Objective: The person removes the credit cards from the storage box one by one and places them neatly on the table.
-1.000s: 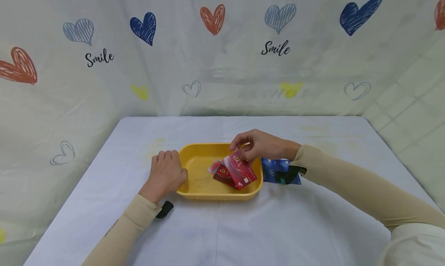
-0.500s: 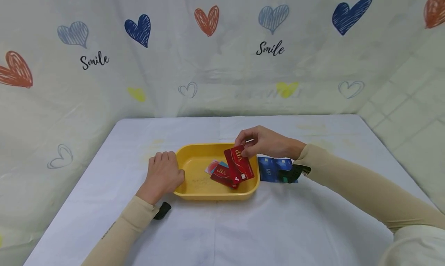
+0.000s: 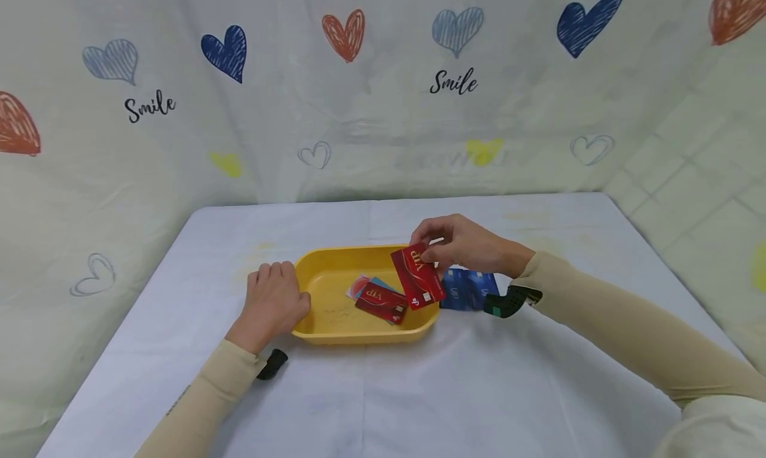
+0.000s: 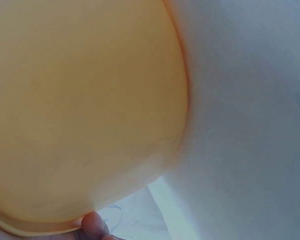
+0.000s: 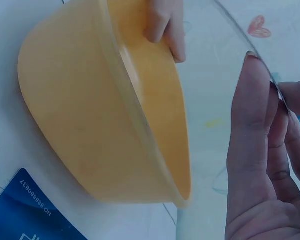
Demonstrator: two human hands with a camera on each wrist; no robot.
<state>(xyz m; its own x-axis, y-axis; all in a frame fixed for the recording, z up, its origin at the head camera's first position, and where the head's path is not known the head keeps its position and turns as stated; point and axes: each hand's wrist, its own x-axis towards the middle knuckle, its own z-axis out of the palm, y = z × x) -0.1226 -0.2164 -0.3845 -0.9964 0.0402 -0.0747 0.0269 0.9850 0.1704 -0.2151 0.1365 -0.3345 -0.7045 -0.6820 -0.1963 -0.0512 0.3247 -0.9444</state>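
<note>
My left hand (image 3: 272,305) grips the left rim of a yellow plastic basin (image 3: 326,305); in the left wrist view its fingertip (image 4: 93,226) shows against the rim. Above the basin's right end, my right hand (image 3: 467,246) pinches a red VIP card (image 3: 417,282) between thumb and fingers. In the right wrist view that card (image 5: 245,34) appears nearly edge-on. Below and left of it, another red VIP card (image 3: 381,303) lies in the basin, over light blue and pinkish cards that it partly hides.
Blue VIP cards (image 3: 469,290) lie on the white-covered table (image 3: 371,391) just right of the basin, partly behind the right wrist. One blue card (image 5: 32,210) shows beside the basin wall in the right wrist view. A heart-print backdrop (image 3: 377,112) stands behind the table.
My right hand has drawn the red card up and rightward, off the cards in the basin, uncovering more of them. My left hand keeps its grip on the rim. The head view has shifted slightly.
</note>
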